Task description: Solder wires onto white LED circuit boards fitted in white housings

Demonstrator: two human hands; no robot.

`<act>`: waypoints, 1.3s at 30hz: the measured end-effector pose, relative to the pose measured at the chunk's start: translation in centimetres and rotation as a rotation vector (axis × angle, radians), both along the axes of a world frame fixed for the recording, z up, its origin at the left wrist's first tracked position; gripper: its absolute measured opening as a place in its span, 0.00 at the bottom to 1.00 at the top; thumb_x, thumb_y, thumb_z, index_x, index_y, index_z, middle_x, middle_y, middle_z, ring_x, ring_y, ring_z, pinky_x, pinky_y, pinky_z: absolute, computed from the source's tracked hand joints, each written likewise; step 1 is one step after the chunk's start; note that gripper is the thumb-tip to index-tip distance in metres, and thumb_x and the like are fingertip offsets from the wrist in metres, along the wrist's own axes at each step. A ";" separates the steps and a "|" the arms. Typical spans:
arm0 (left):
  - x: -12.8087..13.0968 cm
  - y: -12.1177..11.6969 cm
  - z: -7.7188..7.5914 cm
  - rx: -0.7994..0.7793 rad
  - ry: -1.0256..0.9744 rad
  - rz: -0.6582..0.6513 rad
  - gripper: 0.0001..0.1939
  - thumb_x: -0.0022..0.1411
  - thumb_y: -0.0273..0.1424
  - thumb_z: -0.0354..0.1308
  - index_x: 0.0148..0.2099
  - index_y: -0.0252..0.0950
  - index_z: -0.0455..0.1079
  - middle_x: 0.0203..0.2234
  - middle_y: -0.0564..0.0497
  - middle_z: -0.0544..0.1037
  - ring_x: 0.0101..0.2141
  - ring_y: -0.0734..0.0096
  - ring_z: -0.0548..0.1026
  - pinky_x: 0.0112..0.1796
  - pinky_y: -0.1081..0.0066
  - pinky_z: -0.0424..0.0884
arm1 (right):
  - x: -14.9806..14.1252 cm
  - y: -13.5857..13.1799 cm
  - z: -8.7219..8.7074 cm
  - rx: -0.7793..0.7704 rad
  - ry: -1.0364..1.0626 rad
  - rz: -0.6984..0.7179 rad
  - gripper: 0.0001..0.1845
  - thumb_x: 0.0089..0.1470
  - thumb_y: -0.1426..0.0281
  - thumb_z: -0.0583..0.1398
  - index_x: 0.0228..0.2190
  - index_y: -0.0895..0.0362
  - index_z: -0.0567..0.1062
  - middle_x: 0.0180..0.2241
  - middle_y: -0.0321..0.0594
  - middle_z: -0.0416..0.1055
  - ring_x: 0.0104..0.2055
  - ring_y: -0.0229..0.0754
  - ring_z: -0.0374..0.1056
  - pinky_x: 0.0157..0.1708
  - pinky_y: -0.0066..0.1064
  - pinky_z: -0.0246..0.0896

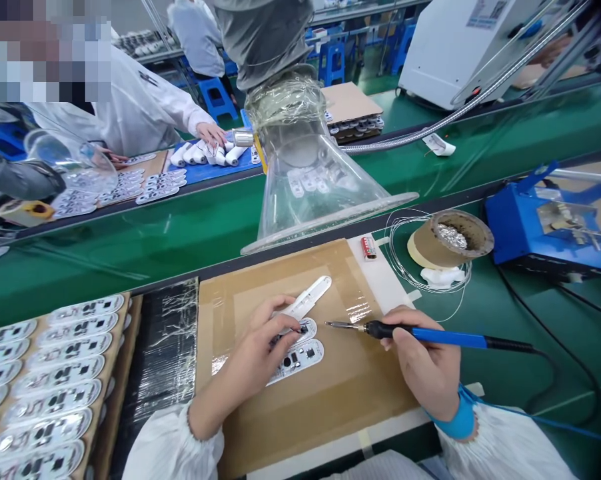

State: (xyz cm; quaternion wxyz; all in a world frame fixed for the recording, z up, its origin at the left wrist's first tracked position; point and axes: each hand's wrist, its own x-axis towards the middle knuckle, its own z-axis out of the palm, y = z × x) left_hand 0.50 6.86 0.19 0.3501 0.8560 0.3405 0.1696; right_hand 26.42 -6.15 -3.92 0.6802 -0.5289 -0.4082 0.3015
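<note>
My right hand (423, 363) is closed round a blue-handled soldering iron (430, 335). Its metal tip points left and stops just short of a white oval circuit board (300, 352) on a taped cardboard pad (325, 393). My left hand (260, 350) presses down on that board, fingers curled over its left part. A second white board (310, 297) lies slanted just above it, partly under my fingers. The iron's black cord runs off to the right.
A clear fume funnel (305, 173) hangs above the pad. Coiled solder wire and a tape roll with foil (450, 240) sit at right, beside a blue stand (545, 227). Several boards fill a tray (45, 387) at left. A person across the green conveyor (130, 233) handles white parts.
</note>
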 end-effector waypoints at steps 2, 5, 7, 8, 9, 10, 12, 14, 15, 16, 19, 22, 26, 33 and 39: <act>0.3 0.1 -0.1 -0.045 -0.023 0.008 0.10 0.77 0.30 0.54 0.43 0.43 0.77 0.61 0.45 0.72 0.62 0.58 0.74 0.62 0.53 0.73 | 0.0 0.1 -0.1 -0.009 0.013 -0.008 0.06 0.70 0.68 0.63 0.43 0.50 0.83 0.36 0.38 0.75 0.30 0.38 0.70 0.28 0.29 0.68; 0.6 0.2 -0.3 -0.109 -0.058 0.033 0.12 0.77 0.31 0.54 0.42 0.43 0.78 0.61 0.45 0.71 0.62 0.57 0.73 0.63 0.52 0.71 | -0.1 0.2 -0.3 -0.011 0.048 -0.010 0.06 0.70 0.66 0.63 0.42 0.51 0.83 0.37 0.39 0.75 0.31 0.38 0.71 0.28 0.29 0.68; 0.6 0.2 -0.3 -0.148 -0.073 0.048 0.12 0.77 0.33 0.55 0.41 0.42 0.78 0.61 0.45 0.71 0.62 0.57 0.73 0.63 0.52 0.70 | -0.1 0.2 -0.5 -0.013 0.068 -0.008 0.06 0.70 0.66 0.64 0.42 0.51 0.83 0.38 0.39 0.75 0.31 0.38 0.70 0.28 0.30 0.67; 0.6 0.3 -0.3 -0.167 -0.076 0.051 0.12 0.78 0.34 0.55 0.41 0.42 0.78 0.61 0.45 0.71 0.62 0.56 0.72 0.63 0.52 0.70 | -0.1 0.2 -0.5 -0.017 0.075 -0.010 0.06 0.70 0.66 0.64 0.42 0.51 0.83 0.38 0.39 0.75 0.31 0.38 0.70 0.28 0.30 0.67; 0.6 0.3 -0.3 -0.184 -0.079 0.050 0.12 0.78 0.35 0.55 0.41 0.42 0.78 0.61 0.45 0.71 0.62 0.56 0.72 0.63 0.52 0.69 | -0.1 0.2 -0.6 -0.022 0.082 -0.013 0.06 0.70 0.66 0.64 0.42 0.51 0.83 0.38 0.38 0.75 0.31 0.38 0.70 0.28 0.30 0.67; 0.6 0.3 -0.3 -0.197 -0.080 0.048 0.13 0.78 0.36 0.55 0.41 0.42 0.78 0.61 0.45 0.71 0.62 0.55 0.72 0.64 0.52 0.68 | -0.1 0.2 -0.6 -0.026 0.086 -0.013 0.06 0.70 0.66 0.64 0.42 0.51 0.83 0.38 0.38 0.75 0.31 0.38 0.70 0.28 0.30 0.67; 0.7 0.4 -0.3 -0.213 -0.080 0.048 0.13 0.78 0.37 0.54 0.41 0.43 0.78 0.61 0.46 0.71 0.62 0.55 0.71 0.64 0.53 0.67 | -0.1 0.1 -0.6 -0.033 0.091 -0.013 0.05 0.70 0.66 0.64 0.41 0.50 0.82 0.38 0.38 0.75 0.30 0.38 0.70 0.28 0.30 0.67; 0.7 0.3 -0.3 -0.215 -0.073 0.057 0.14 0.78 0.37 0.54 0.41 0.43 0.78 0.61 0.46 0.70 0.63 0.54 0.71 0.64 0.52 0.67 | -0.1 0.1 -0.6 -0.036 0.095 -0.012 0.05 0.70 0.66 0.64 0.41 0.50 0.82 0.38 0.37 0.75 0.30 0.37 0.70 0.28 0.29 0.67; 0.8 0.2 -0.4 -0.212 -0.065 0.062 0.14 0.78 0.37 0.54 0.41 0.43 0.78 0.62 0.46 0.70 0.63 0.54 0.71 0.64 0.51 0.66 | -0.1 0.1 -0.6 -0.037 0.094 -0.012 0.05 0.70 0.65 0.64 0.41 0.50 0.82 0.38 0.38 0.75 0.30 0.38 0.70 0.28 0.29 0.68; 0.9 0.1 -0.5 -0.205 -0.053 0.067 0.14 0.78 0.37 0.53 0.40 0.43 0.78 0.62 0.46 0.70 0.63 0.54 0.71 0.64 0.51 0.66 | -0.2 0.1 -0.6 -0.039 0.093 -0.011 0.05 0.70 0.65 0.64 0.42 0.50 0.82 0.38 0.38 0.75 0.31 0.38 0.71 0.29 0.29 0.68; 1.1 -0.2 -0.9 -0.156 -0.005 0.077 0.14 0.78 0.35 0.54 0.39 0.43 0.77 0.63 0.47 0.69 0.64 0.52 0.69 0.65 0.47 0.65 | -0.2 0.1 -0.6 -0.044 0.081 -0.009 0.05 0.69 0.66 0.64 0.42 0.50 0.83 0.38 0.38 0.75 0.31 0.38 0.71 0.28 0.28 0.69; 1.5 -0.7 -1.3 -0.073 0.041 0.094 0.11 0.76 0.32 0.54 0.40 0.43 0.77 0.63 0.48 0.69 0.64 0.51 0.69 0.63 0.46 0.66 | -0.3 0.2 -0.4 -0.054 0.039 -0.011 0.06 0.68 0.69 0.64 0.41 0.50 0.83 0.37 0.37 0.75 0.29 0.37 0.72 0.27 0.27 0.69; 1.8 -1.2 -1.7 0.015 0.053 0.117 0.10 0.76 0.30 0.54 0.40 0.42 0.75 0.62 0.46 0.70 0.62 0.51 0.70 0.59 0.48 0.69 | -0.6 0.3 0.0 -0.081 -0.031 -0.001 0.07 0.66 0.73 0.63 0.39 0.50 0.83 0.34 0.36 0.75 0.28 0.36 0.71 0.27 0.26 0.68; 1.9 -1.4 -1.8 0.043 0.040 0.115 0.10 0.76 0.29 0.53 0.40 0.42 0.74 0.61 0.45 0.70 0.61 0.52 0.71 0.59 0.48 0.69 | -1.0 0.2 0.1 -0.103 -0.036 0.017 0.08 0.65 0.73 0.63 0.39 0.50 0.83 0.34 0.36 0.75 0.28 0.37 0.71 0.27 0.27 0.67; 1.8 -1.3 -1.7 -0.040 0.030 0.114 0.09 0.76 0.30 0.54 0.41 0.42 0.73 0.62 0.45 0.69 0.63 0.52 0.69 0.60 0.48 0.67 | -0.9 0.2 -0.1 -0.092 -0.029 0.009 0.08 0.65 0.73 0.63 0.39 0.50 0.83 0.35 0.36 0.75 0.27 0.36 0.70 0.27 0.26 0.68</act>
